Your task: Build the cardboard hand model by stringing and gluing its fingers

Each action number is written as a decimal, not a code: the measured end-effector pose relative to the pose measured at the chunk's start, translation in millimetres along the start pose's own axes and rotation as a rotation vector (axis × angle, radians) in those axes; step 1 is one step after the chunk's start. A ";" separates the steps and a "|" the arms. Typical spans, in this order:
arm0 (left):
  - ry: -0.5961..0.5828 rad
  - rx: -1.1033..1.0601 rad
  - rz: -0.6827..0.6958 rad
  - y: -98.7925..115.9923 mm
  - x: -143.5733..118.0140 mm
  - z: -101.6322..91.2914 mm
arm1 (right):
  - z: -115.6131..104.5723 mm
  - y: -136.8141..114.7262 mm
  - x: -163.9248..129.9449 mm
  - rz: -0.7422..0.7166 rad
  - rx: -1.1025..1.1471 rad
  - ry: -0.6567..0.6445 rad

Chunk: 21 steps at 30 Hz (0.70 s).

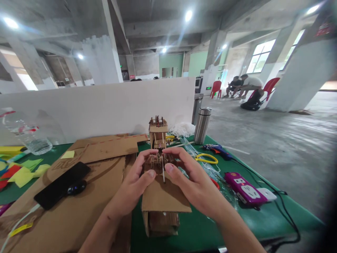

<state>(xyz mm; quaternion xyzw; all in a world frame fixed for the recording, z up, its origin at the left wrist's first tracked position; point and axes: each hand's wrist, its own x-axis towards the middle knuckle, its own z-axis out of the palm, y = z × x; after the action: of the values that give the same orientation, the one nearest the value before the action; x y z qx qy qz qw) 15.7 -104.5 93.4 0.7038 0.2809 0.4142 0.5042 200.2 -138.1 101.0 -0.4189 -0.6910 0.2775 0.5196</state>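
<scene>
In front of me on the green table stands a cardboard model (165, 196), a box-like base with a flat top and an upright tower (158, 135) behind. Small cardboard discs sit on the tower's top. My left hand (139, 175) curls around the left side of a cluster of cardboard discs in the model's middle. From the right, my right hand (186, 172) closes around the same cluster, its fingertips close to the left ones. Between the thumbs a thin white stick (163, 170) slants down to the flat top. Fingers partly hide the discs.
Flat cardboard sheets (102, 189) lie left, bearing a black phone (63, 184) and a mouse (77, 187). To the right are a steel flask (203, 126), a glue gun (218, 151), yellow-handled scissors (206, 158) and a purple power strip (244, 188). A white panel (100, 109) stands behind.
</scene>
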 end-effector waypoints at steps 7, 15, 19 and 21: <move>0.061 -0.221 -0.087 -11.8 -3.1 9.3 | -2.0 -2.5 0.1 -0.059 0.006 -0.015; 0.148 -0.272 -0.130 -5.1 -7.8 20.8 | -0.4 -2.9 -4.2 -0.045 0.074 0.007; 0.167 -0.289 -0.127 -2.4 -7.5 22.3 | 0.2 -3.7 -7.0 -0.158 0.073 0.119; 0.172 -0.307 -0.104 -3.1 -6.9 21.8 | 0.7 -4.3 -7.9 -0.241 0.052 0.148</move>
<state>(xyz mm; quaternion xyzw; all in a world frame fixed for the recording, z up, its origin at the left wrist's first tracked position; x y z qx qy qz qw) 31.2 -119.5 85.1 0.5649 0.2927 0.4842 0.6007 199.2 -147.0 100.5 -0.3386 -0.6886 0.1991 0.6095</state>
